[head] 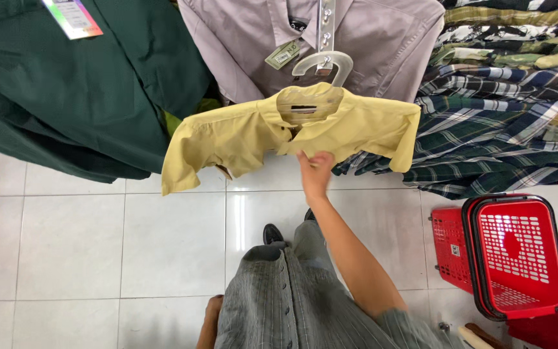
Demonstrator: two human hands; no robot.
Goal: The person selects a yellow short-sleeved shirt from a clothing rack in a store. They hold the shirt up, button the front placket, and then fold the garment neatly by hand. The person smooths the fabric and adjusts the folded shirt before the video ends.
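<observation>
Open tiled floor [130, 245] lies below the yellow shirt [240, 139]; hanging garments crowd behind, red baskets [518, 252] block lower right

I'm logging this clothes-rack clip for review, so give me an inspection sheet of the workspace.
Surface: white tiled floor.
Job's things: yellow shirt on a clear hanger, hung from a display hook.
Clutter: red baskets on the floor at right.
Hands: right hand touches the yellow shirt's lower front; left hand hangs low, holding nothing.
Cables: nothing seen.
Surroundings: green garments, mauve shirt, plaid shirts.
</observation>
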